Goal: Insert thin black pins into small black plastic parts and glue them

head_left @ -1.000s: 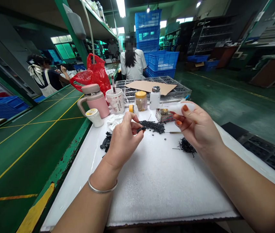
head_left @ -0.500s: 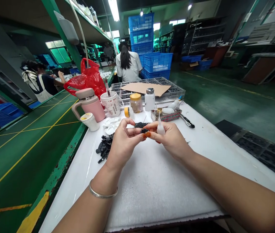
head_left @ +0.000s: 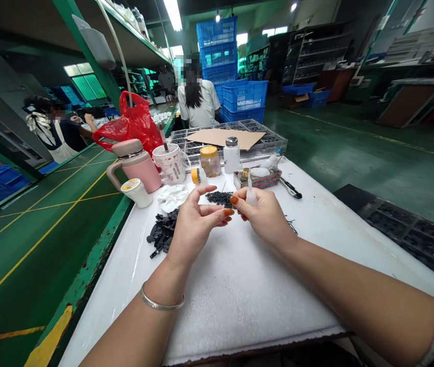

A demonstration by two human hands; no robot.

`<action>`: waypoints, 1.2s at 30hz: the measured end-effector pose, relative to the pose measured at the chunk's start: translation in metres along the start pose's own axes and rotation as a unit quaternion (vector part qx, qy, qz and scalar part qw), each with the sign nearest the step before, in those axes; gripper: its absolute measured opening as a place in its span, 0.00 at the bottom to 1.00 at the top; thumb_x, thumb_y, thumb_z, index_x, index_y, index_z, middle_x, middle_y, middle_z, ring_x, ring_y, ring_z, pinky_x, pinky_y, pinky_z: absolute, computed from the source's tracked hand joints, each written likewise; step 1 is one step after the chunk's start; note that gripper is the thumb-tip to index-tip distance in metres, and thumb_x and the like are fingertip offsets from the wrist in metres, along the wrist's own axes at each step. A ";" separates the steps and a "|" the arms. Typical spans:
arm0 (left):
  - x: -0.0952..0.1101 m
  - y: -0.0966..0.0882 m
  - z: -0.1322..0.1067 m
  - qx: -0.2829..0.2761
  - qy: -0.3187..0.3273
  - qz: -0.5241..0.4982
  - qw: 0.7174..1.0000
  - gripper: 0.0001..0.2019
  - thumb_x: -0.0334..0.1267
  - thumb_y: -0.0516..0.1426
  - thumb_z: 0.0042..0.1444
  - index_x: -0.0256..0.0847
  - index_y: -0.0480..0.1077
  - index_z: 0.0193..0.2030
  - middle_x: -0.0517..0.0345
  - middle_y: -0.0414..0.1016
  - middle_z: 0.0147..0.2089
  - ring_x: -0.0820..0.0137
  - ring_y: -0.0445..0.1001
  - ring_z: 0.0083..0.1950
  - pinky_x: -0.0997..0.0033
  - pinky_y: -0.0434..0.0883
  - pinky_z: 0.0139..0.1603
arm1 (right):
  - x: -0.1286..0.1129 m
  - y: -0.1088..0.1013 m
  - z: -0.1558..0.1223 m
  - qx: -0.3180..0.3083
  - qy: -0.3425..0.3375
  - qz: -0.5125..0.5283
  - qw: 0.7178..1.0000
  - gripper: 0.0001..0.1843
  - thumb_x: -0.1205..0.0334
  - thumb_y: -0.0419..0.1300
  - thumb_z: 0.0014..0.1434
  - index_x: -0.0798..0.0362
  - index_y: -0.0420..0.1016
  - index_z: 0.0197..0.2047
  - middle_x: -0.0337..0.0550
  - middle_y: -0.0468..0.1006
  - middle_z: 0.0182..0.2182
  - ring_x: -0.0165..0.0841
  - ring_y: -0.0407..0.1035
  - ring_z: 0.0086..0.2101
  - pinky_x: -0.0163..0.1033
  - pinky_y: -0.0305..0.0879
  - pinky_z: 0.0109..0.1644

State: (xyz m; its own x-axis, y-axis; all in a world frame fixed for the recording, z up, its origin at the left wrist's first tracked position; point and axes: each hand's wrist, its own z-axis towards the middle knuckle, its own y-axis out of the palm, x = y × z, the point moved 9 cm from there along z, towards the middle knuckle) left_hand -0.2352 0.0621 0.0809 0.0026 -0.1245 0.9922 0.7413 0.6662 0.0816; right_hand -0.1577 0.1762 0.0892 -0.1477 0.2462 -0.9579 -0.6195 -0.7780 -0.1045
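My left hand (head_left: 196, 224) hovers over the white foam pad (head_left: 239, 290), palm up, its fingers loosely stretched toward my right hand; I see nothing in it. My right hand (head_left: 266, 216) is closed round a small white squeeze bottle (head_left: 251, 197) with the nozzle up, and its thumb tip meets my left fingertips. Just behind both hands lies a pile of small black parts (head_left: 219, 197). A heap of flat black pieces (head_left: 162, 230) lies left of my left hand. Thin black pins (head_left: 291, 225) peek out behind my right hand.
At the back stand a pink mug (head_left: 137, 165), a white cup (head_left: 171, 164), a yellow-lidded jar (head_left: 209, 160), a white bottle (head_left: 232, 154), a small tray (head_left: 262, 179), a black-handled tool (head_left: 291, 189) and clear trays under cardboard (head_left: 224, 136). Green conveyor (head_left: 48, 214) left; black trays (head_left: 411, 234) right. Two people work beyond.
My right hand came in from the right with the bottle and met my left hand. The small black part pinched in my left fingers earlier no longer shows, and those fingers have loosened.
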 end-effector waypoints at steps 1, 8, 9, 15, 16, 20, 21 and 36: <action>0.000 -0.003 0.001 0.003 0.000 0.001 1.000 0.32 0.40 0.67 0.46 0.40 0.59 0.55 0.52 0.80 0.33 0.67 0.78 0.32 0.67 0.75 0.36 | 0.003 -0.001 0.002 -0.006 0.009 0.025 1.000 0.18 0.51 0.65 0.52 0.59 0.71 0.28 0.37 0.69 0.20 0.24 0.60 0.21 0.32 0.55 0.25; 0.010 -0.026 0.005 0.055 0.057 0.067 0.995 0.23 0.41 0.63 0.50 0.39 0.65 0.52 0.54 0.79 0.34 0.67 0.77 0.36 0.69 0.74 0.38 | 0.001 -0.036 0.021 0.052 0.003 0.122 0.991 0.21 0.48 0.69 0.46 0.58 0.70 0.29 0.38 0.69 0.20 0.24 0.62 0.20 0.31 0.58 0.23; 0.010 -0.023 0.006 0.055 0.066 0.102 0.991 0.19 0.41 0.62 0.51 0.39 0.68 0.48 0.54 0.79 0.34 0.67 0.77 0.37 0.69 0.74 0.38 | -0.002 -0.041 0.023 0.055 -0.008 0.124 0.991 0.21 0.48 0.69 0.46 0.58 0.70 0.29 0.39 0.69 0.21 0.24 0.61 0.20 0.31 0.58 0.23; -0.002 0.039 0.015 -0.087 0.140 0.434 0.886 0.07 0.33 0.57 0.55 0.42 0.78 0.35 0.56 0.79 0.37 0.68 0.75 0.38 0.70 0.71 0.39 | -0.009 -0.050 0.029 0.054 -0.044 0.127 0.989 0.21 0.47 0.68 0.46 0.58 0.71 0.28 0.40 0.71 0.21 0.25 0.61 0.21 0.33 0.57 0.24; -0.005 0.050 0.017 -0.110 0.157 0.482 0.855 0.08 0.31 0.57 0.55 0.43 0.78 0.36 0.56 0.79 0.38 0.68 0.75 0.38 0.69 0.70 0.40 | -0.009 -0.051 0.029 0.055 -0.046 0.129 0.989 0.21 0.47 0.68 0.46 0.57 0.70 0.28 0.40 0.71 0.21 0.25 0.61 0.20 0.33 0.56 0.23; -0.019 0.080 0.024 -0.153 0.197 0.591 0.767 0.10 0.28 0.55 0.55 0.41 0.79 0.35 0.54 0.78 0.38 0.65 0.73 0.40 0.67 0.69 0.41 | -0.008 -0.053 0.029 0.067 -0.043 0.132 0.988 0.22 0.46 0.68 0.47 0.57 0.70 0.27 0.40 0.72 0.21 0.24 0.60 0.20 0.33 0.56 0.23; -0.023 0.085 0.025 -0.158 0.200 0.609 0.751 0.11 0.28 0.54 0.55 0.41 0.79 0.34 0.54 0.78 0.37 0.64 0.73 0.40 0.67 0.68 0.40 | -0.007 -0.054 0.029 0.071 -0.041 0.132 0.988 0.22 0.46 0.67 0.47 0.58 0.70 0.27 0.40 0.71 0.21 0.24 0.59 0.20 0.33 0.56 0.23; -0.016 0.005 0.006 0.000 -0.145 -0.148 0.978 0.07 0.31 0.66 0.46 0.34 0.74 0.32 0.53 0.77 0.34 0.79 0.72 0.30 0.83 0.72 0.33 | -0.029 -0.026 0.008 -0.030 -0.042 0.090 0.995 0.17 0.51 0.64 0.52 0.57 0.69 0.26 0.39 0.70 0.21 0.25 0.60 0.20 0.33 0.56 0.24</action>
State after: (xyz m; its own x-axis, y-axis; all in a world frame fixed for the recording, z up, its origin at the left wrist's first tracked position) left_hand -0.2355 0.0715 0.0657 -0.4032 -0.0983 0.9098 0.6804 0.6327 0.3699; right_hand -0.1440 0.1939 0.1217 -0.3173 0.1452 -0.9372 -0.5308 -0.8461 0.0486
